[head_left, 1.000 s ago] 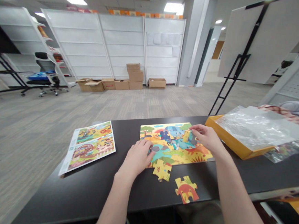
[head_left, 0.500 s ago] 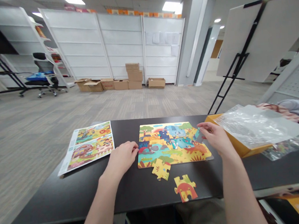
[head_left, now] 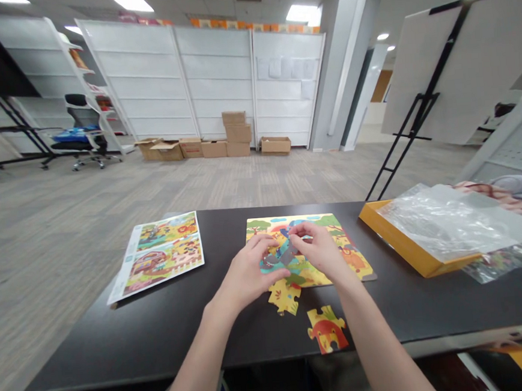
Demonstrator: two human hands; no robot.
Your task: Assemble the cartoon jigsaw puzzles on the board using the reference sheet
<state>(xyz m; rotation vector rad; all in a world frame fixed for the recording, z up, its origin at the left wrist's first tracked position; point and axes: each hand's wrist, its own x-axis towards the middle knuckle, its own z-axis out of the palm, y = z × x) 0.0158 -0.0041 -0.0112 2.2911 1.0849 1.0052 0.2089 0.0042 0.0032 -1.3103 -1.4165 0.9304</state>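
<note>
A jigsaw puzzle (head_left: pixel 356 260) with bright animal pictures lies on the black table. Over its middle, my right hand (head_left: pixel 322 248) pinches a puzzle piece (head_left: pixel 287 255) whose visible side is grey and blue. My left hand (head_left: pixel 249 272) hovers at the puzzle's left part, thumb and fingers spread apart around that area; whether it touches the piece is hard to tell. Both hands cover much of the picture. A yellow puzzle piece (head_left: pixel 284 296) lies against the puzzle's front edge. Nearer to me rests another puzzle piece (head_left: pixel 327 329) with an orange-red animal face.
On the left of the table (head_left: pixel 163 329) lies a picture sheet (head_left: pixel 163 251) with two printed scenes. A yellow box (head_left: pixel 400 242) holding clear plastic wrap (head_left: pixel 439 220) stands at the right, folded cloth behind it. Cardboard boxes (head_left: pixel 238 134) and white shelving are across the floor.
My right hand has carried the puzzle piece leftward from the puzzle's right side to its middle. My left hand has moved right, over the puzzle, and its fingers have spread.
</note>
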